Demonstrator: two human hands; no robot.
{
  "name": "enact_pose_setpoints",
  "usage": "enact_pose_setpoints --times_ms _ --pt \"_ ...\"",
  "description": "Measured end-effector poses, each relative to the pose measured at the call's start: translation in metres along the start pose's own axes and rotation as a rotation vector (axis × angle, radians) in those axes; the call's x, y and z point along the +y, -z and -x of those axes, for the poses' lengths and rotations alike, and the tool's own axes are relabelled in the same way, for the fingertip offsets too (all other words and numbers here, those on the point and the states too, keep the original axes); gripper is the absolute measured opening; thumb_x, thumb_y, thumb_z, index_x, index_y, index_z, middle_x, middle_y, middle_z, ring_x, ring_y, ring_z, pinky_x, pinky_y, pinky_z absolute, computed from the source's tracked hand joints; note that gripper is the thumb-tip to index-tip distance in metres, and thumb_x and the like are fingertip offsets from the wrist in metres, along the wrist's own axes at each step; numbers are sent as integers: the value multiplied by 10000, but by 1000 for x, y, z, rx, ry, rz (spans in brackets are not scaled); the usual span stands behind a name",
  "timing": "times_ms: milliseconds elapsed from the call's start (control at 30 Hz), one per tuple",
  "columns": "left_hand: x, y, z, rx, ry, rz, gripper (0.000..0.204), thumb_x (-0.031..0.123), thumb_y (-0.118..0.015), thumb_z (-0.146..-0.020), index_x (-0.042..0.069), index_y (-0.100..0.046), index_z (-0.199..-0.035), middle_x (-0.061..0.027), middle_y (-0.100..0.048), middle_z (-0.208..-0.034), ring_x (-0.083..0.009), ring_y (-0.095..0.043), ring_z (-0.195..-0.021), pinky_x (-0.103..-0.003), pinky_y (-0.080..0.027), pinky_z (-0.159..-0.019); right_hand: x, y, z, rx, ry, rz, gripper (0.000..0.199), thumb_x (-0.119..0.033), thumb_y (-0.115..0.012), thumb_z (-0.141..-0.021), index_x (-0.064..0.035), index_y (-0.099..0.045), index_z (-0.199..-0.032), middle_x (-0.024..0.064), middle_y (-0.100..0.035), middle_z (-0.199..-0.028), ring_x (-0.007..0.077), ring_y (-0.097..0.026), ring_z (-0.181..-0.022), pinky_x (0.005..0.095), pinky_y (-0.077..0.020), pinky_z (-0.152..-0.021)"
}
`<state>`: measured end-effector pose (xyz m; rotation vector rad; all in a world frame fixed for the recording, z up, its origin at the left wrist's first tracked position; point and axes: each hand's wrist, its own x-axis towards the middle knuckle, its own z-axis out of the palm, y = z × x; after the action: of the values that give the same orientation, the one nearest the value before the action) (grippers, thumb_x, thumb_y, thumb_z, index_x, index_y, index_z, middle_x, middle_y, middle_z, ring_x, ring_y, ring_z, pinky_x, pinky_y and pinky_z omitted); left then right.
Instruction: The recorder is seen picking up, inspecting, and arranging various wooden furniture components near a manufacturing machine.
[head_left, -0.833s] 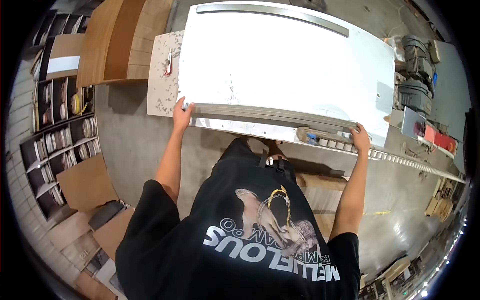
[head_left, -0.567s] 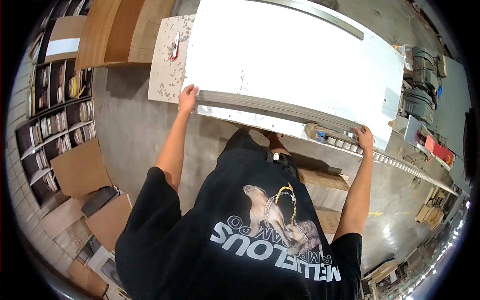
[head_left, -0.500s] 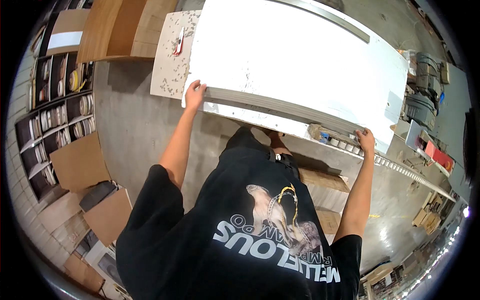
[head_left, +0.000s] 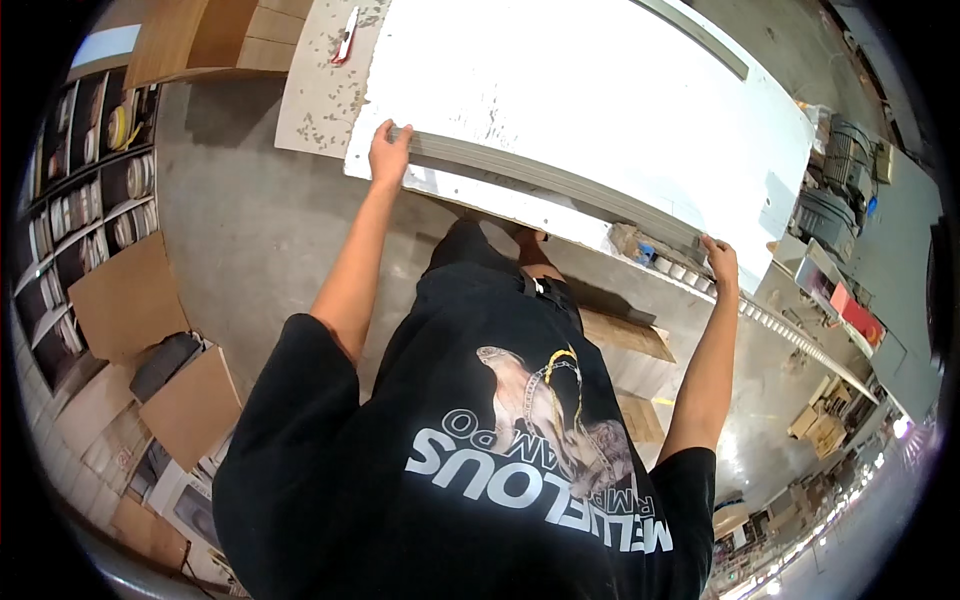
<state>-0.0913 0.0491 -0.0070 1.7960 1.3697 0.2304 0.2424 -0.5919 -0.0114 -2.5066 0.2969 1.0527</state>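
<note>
A bundle of long, thin grey strips [head_left: 545, 180] lies along the near side of a large white board [head_left: 580, 100]. My left hand [head_left: 389, 152] grips the bundle's left end, with its thumb and fingers at the strip ends. At the other end, my right hand [head_left: 720, 260] is closed on the strips, its fingertips bent over the end. Both forearms reach forward from below. The undersides of the strips and the inner sides of my fingers are hidden.
Another grey strip [head_left: 695, 38] lies on the board's far side. A red-and-white cutter [head_left: 346, 38] rests on a beige panel [head_left: 308, 105] at left. Small items and white rolls [head_left: 672, 266] sit below the board's near edge. Shelves of edging rolls [head_left: 90, 205] stand left; machinery [head_left: 828, 200] stands right.
The whole view has shifted, so the board and surroundings sit higher and further left in the picture. Both hands remain on the strips; my left hand is slightly further from the board's left corner.
</note>
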Motion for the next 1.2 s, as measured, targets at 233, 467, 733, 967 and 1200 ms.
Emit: enact_pose_setpoints --times_ms 233,467,733,967,1200 --pt "4 -6 7 -41 24 46 599 302 -727 -952 21 -534 -1445 -213 -536 -1482 -345 -486 -1394 -419 -392 -1149 6 0 12 105 29 -63 839 -560 -806 -831 99 -620 -1316 14 -574 -824 122 -491 -721 287 -435 -685" --pt "-16 8 -3 -128 14 118 608 315 -709 -965 16 -519 -1459 -216 -513 -1504 -357 -465 -1411 -427 -368 -1165 -18 -6 24 104 0 5 1026 -649 -768 -804 125 -502 -1422 302 -551 -1433 386 -546 -1328 441 -417 -1118" --pt "27 17 12 -219 -830 -584 962 468 -855 -769 37 -432 -1518 -200 -516 -1490 -385 -404 -1443 -515 -242 -1236 -83 -57 104 677 422 -66 536 -396 -738 -924 5 -659 -1271 184 -673 -1263 362 -598 -1219 459 -435 -1092" --pt "36 -33 30 -513 -950 -568 807 345 -845 -794 120 -490 -1484 -167 -580 -1399 -336 -483 -1369 -516 -252 -1241 -121 -138 159 433 515 89 433 -489 -731 -905 -133 -732 -1151 52 -703 -1086 251 -627 -1071 495 -312 -1130" --pt "35 -51 36 -492 -985 -584 527 250 -789 -845 133 -621 -1330 -73 -642 -1296 -279 -566 -1216 -447 -350 -1129 -131 -158 172 475 618 303 417 -548 -752 -853 -194 -754 -1074 22 -678 -1019 241 -603 -1057 469 -316 -1077"
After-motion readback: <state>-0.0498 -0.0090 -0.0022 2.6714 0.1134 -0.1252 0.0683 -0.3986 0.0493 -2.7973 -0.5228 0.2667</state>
